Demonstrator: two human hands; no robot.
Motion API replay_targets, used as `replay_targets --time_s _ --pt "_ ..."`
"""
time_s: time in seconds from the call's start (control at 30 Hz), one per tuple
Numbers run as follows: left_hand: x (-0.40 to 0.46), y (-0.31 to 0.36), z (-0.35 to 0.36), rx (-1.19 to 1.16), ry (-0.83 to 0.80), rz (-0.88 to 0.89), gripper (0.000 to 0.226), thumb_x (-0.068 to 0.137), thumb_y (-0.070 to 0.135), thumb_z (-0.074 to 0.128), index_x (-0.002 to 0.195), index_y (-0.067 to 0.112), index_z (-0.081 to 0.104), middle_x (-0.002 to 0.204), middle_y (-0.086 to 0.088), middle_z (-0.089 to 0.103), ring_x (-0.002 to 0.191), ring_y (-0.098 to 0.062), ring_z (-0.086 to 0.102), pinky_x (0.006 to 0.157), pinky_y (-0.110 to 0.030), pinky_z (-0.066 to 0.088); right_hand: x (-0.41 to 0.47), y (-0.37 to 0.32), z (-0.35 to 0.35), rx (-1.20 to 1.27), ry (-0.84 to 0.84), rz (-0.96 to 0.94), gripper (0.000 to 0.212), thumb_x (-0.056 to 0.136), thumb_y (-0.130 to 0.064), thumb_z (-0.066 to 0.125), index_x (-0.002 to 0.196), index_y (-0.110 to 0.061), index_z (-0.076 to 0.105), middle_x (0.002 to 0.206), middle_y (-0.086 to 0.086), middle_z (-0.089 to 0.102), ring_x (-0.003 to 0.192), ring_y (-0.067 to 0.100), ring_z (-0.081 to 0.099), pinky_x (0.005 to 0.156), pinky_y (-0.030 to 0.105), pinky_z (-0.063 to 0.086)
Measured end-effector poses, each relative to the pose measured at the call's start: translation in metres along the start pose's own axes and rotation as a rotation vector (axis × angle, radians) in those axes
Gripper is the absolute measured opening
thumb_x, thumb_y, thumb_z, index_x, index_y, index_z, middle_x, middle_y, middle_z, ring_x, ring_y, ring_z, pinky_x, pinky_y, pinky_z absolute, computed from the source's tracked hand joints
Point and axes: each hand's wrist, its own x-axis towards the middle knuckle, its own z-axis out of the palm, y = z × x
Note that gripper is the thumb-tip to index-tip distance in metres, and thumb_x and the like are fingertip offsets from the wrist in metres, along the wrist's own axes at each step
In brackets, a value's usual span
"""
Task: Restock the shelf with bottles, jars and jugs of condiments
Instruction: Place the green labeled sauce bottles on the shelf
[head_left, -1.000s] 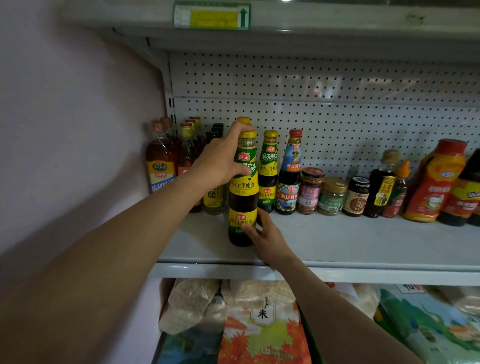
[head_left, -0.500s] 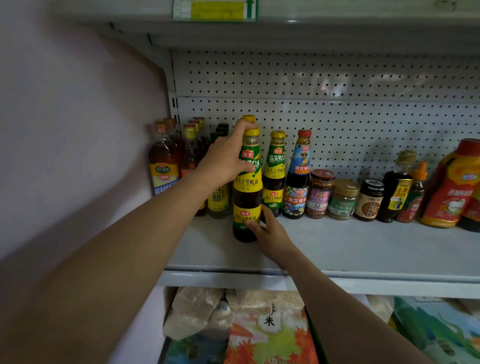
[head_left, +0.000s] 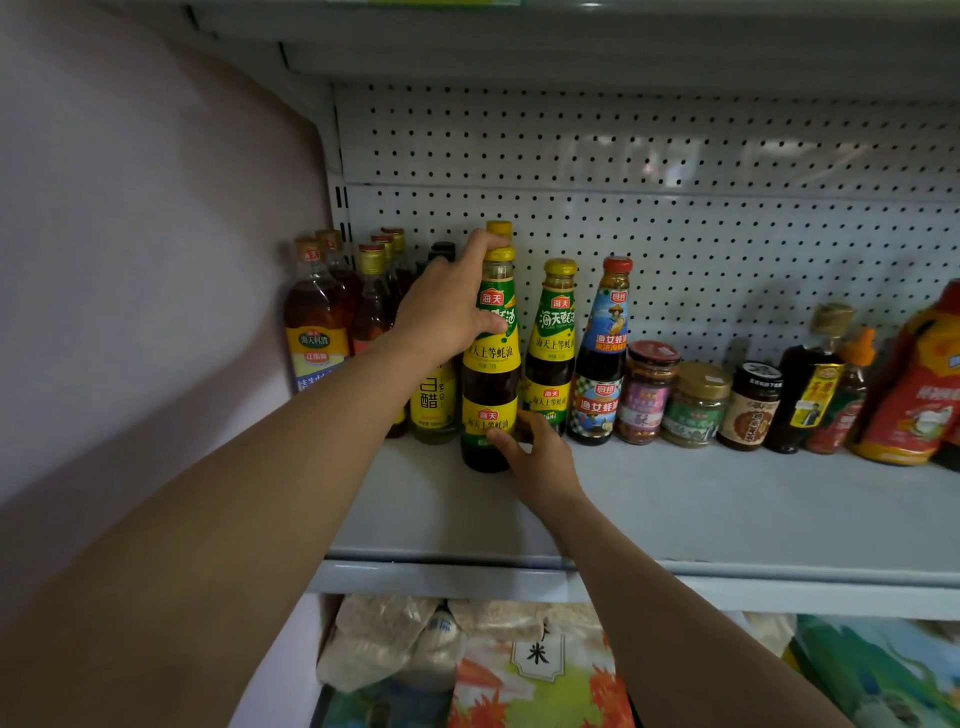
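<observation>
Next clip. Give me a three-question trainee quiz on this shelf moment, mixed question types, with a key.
1. True or false: the left hand grips the held bottle near its neck.
2. Where does the right hand touch that bottle? A) cap B) lower label C) not at all
3. Fill in: the cap of the blue-label bottle is ____.

Key: 1 true; 2 B; 3 red.

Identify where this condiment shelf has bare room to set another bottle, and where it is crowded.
Free: the shelf front strip, between the back row of jars and its front edge, right of the right hand. Crowded: the left corner behind the left hand, where the held bottle meets packed vinegar bottles, and the whole back row.
</observation>
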Motion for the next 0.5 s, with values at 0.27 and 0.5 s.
replay_targets --time_s 0.27,0.5 --pt "0.004 0.0 0.0 0.013 0.008 -0.032 0.084 0.077 0.025 0.084 0.14 0.041 0.031 0.124 -0.015 0.05 0.111 -0.034 0.056 0.094 -0.047 0.048 0.011 0.006 0.01 -0.061 0.06 0.037 0.045 0.09 -0.045 0.07 0.125 -0.019 0.062 0.106 -0.003 0.067 0.099 0.016 0.062 0.083 0.033 0.051" --pt "0.011 -0.006 0.003 0.004 -0.007 -0.028 0.083 0.078 0.024 0.082 0.14 0.042 0.03 0.12 -0.014 0.052 0.108 -0.033 0.057 0.089 -0.041 0.045 0.017 0.006 0.014 -0.141 0.081 0.046 0.046 0.089 -0.052 0.067 0.122 -0.02 0.061 0.107 -0.004 0.067 0.097 0.015 0.062 0.079 0.032 0.05"
